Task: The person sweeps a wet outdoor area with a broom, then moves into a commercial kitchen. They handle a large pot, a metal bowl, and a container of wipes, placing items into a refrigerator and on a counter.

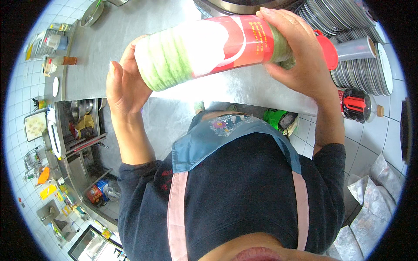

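Observation:
A long package of rolled green cloths (209,49), with a red and white printed wrapper, is held up sideways above the stainless steel counter (94,78). My left hand (129,78) supports its left end, palm against the green ribbed rolls, with the thumb apart. My right hand (297,52) grips the right end, with the fingers over the top and the thumb beneath. Part of the right end is hidden by that hand. Just beyond the right wrist is a red plastic lid or container (328,53).
Stacks of plates (357,76) and a roll of clear film (356,49) stand at the right. A large bottle of dark liquid (359,105) is near my right forearm. A round metal-rimmed appliance (254,6) sits at the far edge, a bowl (92,13) at the far left.

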The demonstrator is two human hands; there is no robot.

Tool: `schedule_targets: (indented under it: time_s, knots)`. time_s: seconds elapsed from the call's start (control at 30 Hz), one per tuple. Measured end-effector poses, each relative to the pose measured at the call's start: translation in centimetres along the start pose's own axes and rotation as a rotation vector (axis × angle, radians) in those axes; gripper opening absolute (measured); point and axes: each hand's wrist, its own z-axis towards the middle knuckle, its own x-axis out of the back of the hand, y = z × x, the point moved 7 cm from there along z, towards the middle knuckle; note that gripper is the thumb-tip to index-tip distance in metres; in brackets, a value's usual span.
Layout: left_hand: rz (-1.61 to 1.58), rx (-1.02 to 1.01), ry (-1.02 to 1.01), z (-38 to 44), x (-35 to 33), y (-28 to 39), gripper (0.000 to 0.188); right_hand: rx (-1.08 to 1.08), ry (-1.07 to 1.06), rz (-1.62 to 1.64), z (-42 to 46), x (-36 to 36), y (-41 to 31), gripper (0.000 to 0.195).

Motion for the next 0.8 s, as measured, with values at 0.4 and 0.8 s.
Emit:
schedule_targets:
  time_s: [0.4,0.8]
  knots:
    - [-0.188,0.313,-0.115,0.8,-2.2,-3.9,0.062,0.272,0.046,-0.331,3.9,1.5,-1.4,0.042]
    - [-0.004,0.080,-0.040,1.5,-4.3,-4.0,0.079,0.389,0.438,-0.446,4.0,1.2,0.5,0.052]
